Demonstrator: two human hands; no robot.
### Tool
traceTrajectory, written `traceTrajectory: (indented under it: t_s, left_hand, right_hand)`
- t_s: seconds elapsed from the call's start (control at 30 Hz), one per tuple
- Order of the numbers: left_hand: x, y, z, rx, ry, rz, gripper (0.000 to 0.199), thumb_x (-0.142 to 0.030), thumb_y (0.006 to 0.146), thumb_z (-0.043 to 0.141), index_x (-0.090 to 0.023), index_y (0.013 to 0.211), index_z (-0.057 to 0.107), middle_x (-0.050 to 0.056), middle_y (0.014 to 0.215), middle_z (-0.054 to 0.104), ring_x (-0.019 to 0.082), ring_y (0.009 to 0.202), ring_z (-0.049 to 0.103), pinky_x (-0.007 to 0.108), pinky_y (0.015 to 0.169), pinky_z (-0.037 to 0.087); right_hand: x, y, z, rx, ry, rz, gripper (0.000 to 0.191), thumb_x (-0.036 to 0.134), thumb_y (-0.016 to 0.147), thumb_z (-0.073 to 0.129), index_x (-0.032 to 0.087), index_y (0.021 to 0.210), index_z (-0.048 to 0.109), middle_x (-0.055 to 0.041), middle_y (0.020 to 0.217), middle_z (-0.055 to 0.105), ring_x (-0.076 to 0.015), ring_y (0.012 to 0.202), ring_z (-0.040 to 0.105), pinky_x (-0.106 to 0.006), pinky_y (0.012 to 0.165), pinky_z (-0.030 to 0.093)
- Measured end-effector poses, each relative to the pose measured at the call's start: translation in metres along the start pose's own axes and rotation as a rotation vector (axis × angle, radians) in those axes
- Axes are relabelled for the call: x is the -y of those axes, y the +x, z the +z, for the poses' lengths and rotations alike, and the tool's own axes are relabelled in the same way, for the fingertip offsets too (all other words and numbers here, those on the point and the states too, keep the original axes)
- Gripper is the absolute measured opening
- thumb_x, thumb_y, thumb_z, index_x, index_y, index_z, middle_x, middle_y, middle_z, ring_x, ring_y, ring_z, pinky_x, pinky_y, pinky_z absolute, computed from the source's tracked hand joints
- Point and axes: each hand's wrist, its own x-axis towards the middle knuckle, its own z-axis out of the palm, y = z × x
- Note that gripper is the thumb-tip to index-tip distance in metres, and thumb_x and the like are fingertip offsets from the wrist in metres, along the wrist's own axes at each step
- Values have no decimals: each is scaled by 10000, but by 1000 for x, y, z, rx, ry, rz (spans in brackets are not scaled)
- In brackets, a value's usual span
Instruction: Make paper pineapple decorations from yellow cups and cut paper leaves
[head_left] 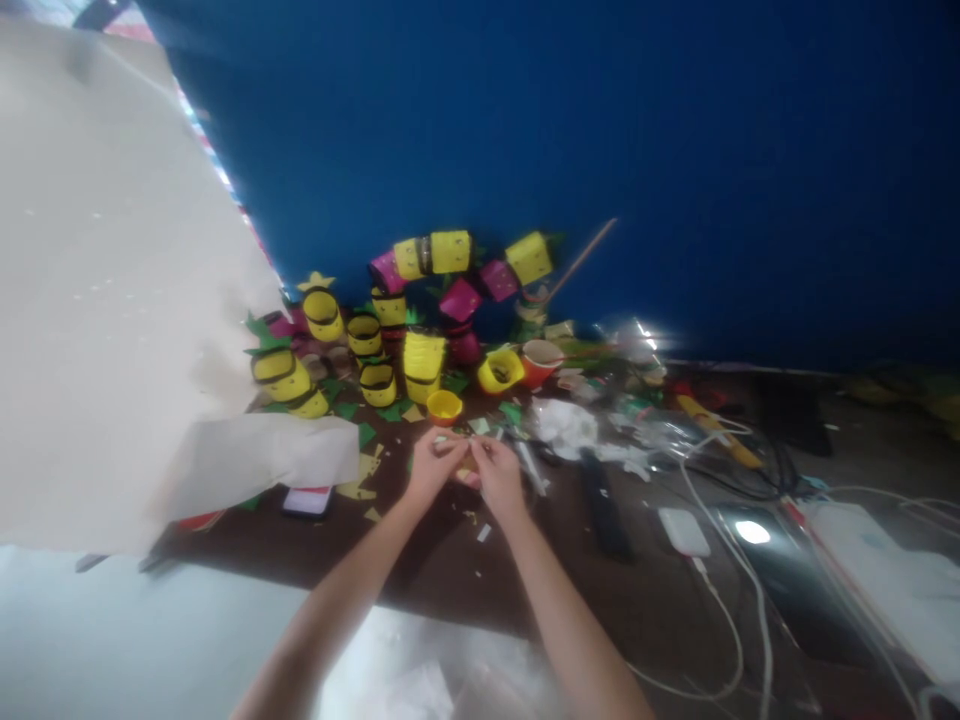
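My left hand (435, 466) and my right hand (498, 478) meet over the dark table (420, 560), their fingertips pinched close together. Whatever sits between the fingers is too small and blurred to name. Just beyond them stands a small yellow cup (444, 406) with an orange lower part. Scraps of green paper (366, 434) and pale yellow paper (364, 480) lie to the left of my left hand. A white strip (484, 533) rests below my right hand, and a white stick-like piece (533, 468) is at its right.
Yellow paper rings with faces (280, 374) and magenta ones (460, 299) crowd the back against a blue wall (570, 120). A phone (307, 500) lies left, partly under white paper (277, 450). On the right are a dark bar (604, 505), a white charger (684, 532), cables and a tablet-like device (795, 580).
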Motion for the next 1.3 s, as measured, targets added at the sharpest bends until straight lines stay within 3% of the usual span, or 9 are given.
traceTrajectory:
  t_s: [0.2, 0.53, 0.9, 1.13, 1.3]
  left_hand:
    - [-1, -1, 1, 17, -51, -11, 310, -361, 605, 719, -145, 765, 567, 30, 716, 673, 128, 626, 622, 224, 607, 488]
    - [-2, -1, 2, -1, -21, 42, 254, -309, 629, 710, -142, 764, 575, 38, 736, 669, 136, 685, 628, 231, 655, 485]
    - [-1, -1, 3, -6, -65, 44, 248, -280, 613, 714, -148, 752, 556, 47, 741, 673, 150, 710, 642, 249, 674, 494]
    - [0, 0, 3, 2, -65, 87, 234, -273, 616, 709, -155, 733, 545, 31, 711, 660, 144, 706, 641, 236, 666, 493]
    - [1, -1, 4, 16, -50, 97, 214, -273, 624, 707, -158, 717, 553, 14, 679, 641, 130, 665, 627, 218, 628, 483]
  right_hand:
    - [-2, -1, 1, 9, 21, 14, 336, 458, 659, 643, 151, 794, 619, -51, 743, 673, -194, 696, 629, -341, 650, 506]
    - [5, -2, 1, -23, 2, -28, 267, 399, 650, 662, 159, 749, 603, -43, 733, 665, -188, 729, 632, -338, 712, 499]
    - [14, -6, -1, 9, -62, -85, 224, 341, 673, 647, 159, 802, 638, -62, 797, 670, -190, 725, 638, -329, 675, 514]
    - [27, -7, -1, -2, -341, -383, 125, 280, 741, 596, 188, 767, 676, -67, 832, 629, -180, 808, 592, -345, 762, 488]
    - [27, -8, -2, -43, -467, -487, 113, 251, 761, 572, 185, 752, 664, -69, 841, 603, -176, 809, 578, -333, 741, 495]
